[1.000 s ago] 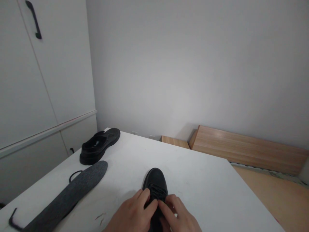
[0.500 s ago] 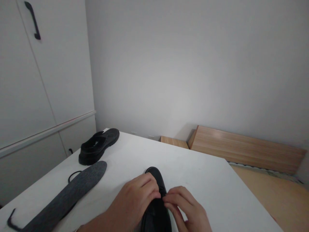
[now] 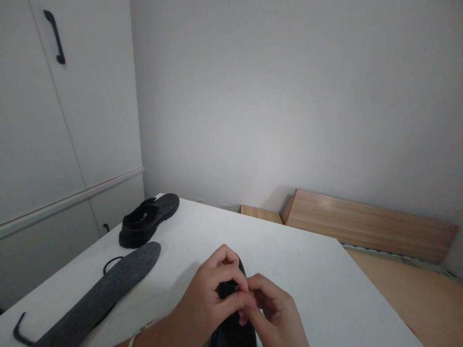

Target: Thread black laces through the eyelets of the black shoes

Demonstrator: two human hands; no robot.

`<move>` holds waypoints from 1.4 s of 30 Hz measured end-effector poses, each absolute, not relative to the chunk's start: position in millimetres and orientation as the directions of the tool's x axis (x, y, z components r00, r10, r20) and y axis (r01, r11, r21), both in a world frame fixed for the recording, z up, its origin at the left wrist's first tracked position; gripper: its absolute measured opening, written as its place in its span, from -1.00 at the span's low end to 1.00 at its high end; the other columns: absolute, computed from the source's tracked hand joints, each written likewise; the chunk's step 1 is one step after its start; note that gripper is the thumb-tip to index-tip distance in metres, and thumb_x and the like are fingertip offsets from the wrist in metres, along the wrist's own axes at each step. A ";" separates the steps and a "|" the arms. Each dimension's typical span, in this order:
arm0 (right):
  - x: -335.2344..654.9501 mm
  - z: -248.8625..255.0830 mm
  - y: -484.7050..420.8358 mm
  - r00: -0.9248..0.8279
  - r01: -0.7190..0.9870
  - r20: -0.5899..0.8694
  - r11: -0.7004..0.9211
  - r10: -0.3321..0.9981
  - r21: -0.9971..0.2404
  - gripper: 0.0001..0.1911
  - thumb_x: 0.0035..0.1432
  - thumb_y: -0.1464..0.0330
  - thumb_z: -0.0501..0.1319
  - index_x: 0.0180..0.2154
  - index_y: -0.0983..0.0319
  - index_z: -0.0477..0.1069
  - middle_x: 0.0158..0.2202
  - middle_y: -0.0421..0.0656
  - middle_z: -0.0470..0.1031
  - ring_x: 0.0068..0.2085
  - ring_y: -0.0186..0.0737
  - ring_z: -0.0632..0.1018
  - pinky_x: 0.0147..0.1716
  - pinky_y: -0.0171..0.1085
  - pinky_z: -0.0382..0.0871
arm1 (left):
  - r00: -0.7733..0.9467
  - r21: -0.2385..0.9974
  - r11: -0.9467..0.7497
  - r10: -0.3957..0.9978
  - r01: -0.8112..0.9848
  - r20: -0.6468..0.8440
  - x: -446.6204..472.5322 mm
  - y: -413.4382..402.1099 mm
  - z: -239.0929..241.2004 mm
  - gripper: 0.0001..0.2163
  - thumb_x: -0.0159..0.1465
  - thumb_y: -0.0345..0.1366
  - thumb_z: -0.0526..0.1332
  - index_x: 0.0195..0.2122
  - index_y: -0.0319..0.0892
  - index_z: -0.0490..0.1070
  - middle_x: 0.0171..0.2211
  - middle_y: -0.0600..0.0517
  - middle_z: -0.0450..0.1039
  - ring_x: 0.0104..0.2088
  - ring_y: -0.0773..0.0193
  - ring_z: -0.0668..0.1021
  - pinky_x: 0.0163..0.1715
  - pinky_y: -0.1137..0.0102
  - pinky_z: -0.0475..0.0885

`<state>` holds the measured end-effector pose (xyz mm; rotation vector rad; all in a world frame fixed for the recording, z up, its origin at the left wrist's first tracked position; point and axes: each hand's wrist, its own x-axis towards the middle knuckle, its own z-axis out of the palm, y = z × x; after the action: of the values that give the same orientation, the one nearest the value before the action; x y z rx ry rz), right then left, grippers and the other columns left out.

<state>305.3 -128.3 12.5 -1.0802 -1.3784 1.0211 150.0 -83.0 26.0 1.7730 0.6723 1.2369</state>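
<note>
A black shoe (image 3: 231,332) lies on the white table (image 3: 307,284) at the bottom middle, its toe pointing away from me. My left hand (image 3: 210,301) curls over the top of the shoe, fingers closed around its laces or tongue. My right hand (image 3: 275,313) meets it from the right, fingertips pinched on the same spot. Both hands hide most of the shoe. A second black shoe (image 3: 148,219) rests at the table's far left corner.
A grey insole (image 3: 104,291) lies flat on the left of the table, with a black lace (image 3: 110,262) beside it and another lace end (image 3: 18,327) at the near left. White cabinet doors stand to the left. Wooden boards (image 3: 361,224) lean low against the far wall.
Both hands have moved up and forward over the shoe's toe area, and the left hand has closed more tightly. The shoe now shows less.
</note>
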 end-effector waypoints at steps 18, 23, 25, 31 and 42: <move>314.7 24.8 -125.3 -0.093 0.399 0.622 0.602 0.777 -0.692 -0.84 0.26 0.45 0.27 -0.27 0.06 0.56 -0.38 -0.26 0.57 -0.30 -0.26 0.55 -0.26 -0.33 0.41 | 0.593 0.969 -0.226 0.795 0.096 0.126 153.6 -82.4 15.4 -0.83 0.19 -0.37 0.25 -0.50 -0.22 0.59 -0.51 0.06 0.56 -0.40 0.26 0.55 -0.37 0.46 0.33; 327.2 18.6 -118.8 -0.124 0.429 0.524 0.522 0.843 -0.737 -0.78 0.40 0.39 0.12 -0.11 0.03 0.51 -0.18 -0.22 0.59 -0.12 -0.25 0.58 -0.13 -0.33 0.45 | 0.578 0.920 -0.386 0.766 0.066 0.280 146.4 -83.1 14.6 -0.92 0.21 -0.40 0.31 -0.37 -0.20 0.62 -0.41 0.04 0.60 -0.33 0.26 0.57 -0.27 0.45 0.39; 332.0 8.1 -116.8 -0.093 0.423 0.423 0.420 0.901 -0.803 -0.74 0.45 0.34 0.04 -0.04 0.04 0.50 -0.12 -0.19 0.58 -0.06 -0.25 0.57 -0.06 -0.32 0.43 | 0.587 0.806 -0.590 0.666 0.038 0.460 143.7 -81.3 10.4 -0.86 0.24 -0.50 0.25 -0.30 -0.18 0.61 -0.36 0.04 0.61 -0.27 0.26 0.57 -0.20 0.43 0.39; 337.5 -16.8 -114.9 -0.283 0.436 0.242 0.349 0.928 -0.829 -0.77 0.42 0.29 0.07 -0.13 0.14 0.50 -0.12 -0.11 0.55 -0.05 -0.15 0.54 0.02 -0.19 0.39 | 0.649 0.118 -0.966 0.244 0.231 0.721 142.4 -79.0 -1.8 -0.76 0.47 -0.45 -0.01 -0.21 -0.28 0.45 -0.32 -0.06 0.52 -0.30 0.19 0.45 -0.21 0.26 0.35; 359.2 -25.6 -127.1 -0.147 0.627 0.505 0.475 0.851 -0.617 -0.87 0.34 0.34 0.21 -0.31 0.12 0.45 -0.35 -0.25 0.54 -0.28 -0.24 0.54 -0.25 -0.32 0.39 | 0.480 0.488 -0.834 0.549 0.258 0.684 125.0 -73.8 -27.9 -0.88 0.41 -0.33 0.21 -0.30 -0.15 0.35 -0.35 0.08 0.49 -0.30 0.25 0.46 -0.23 0.35 0.28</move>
<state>359.2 -127.1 -25.6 -1.2382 -1.8649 0.3285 125.0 -73.8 -27.9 2.4117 0.6816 1.2862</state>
